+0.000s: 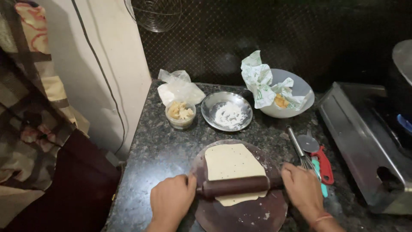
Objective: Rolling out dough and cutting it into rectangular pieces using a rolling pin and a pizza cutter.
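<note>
Rolling pin [237, 186], one, dark brown wood: lying crosswise over the near part of the dough sheet [234, 168], at the centre of the view, its two handles pointing to 3 and 9 o'clock.

Dough sheet, one, pale, rolled flat and roughly square: resting on the round dark rolling board [253, 213], with a narrow strip showing on the near side of the pin.

Left hand [171, 200], at 9 o'clock of the pin: fingers curled down over the left handle, palm pressing on it; the handle end is hidden beneath the hand.

Right hand [304, 189], at 3 o'clock of the pin: fingers folded over the right handle, which is covered from sight; a reddish thread is circling the wrist.

Packages, two. A clear plastic bag [179, 88] holding white powder is sitting at 11 o'clock of the board, against the wall corner. A crumpled white wrapper with green print [262, 81] is spilling out of a white bowl [300, 92] at 1 o'clock.

Small round clear tub [180, 114], one, holding pale lumps: standing just in front of the plastic bag.

Steel plate [226, 111], one, dusted with flour: lying at 12 o'clock of the board, between tub and bowl.

Utensils at 3 o'clock, just beyond the right hand: one wire whisk [299, 150], one wheel cutter with a red handle [319, 157], one teal handle [319, 176] lying between them.

All are resting on a dark speckled granite counter [159, 150].
</note>
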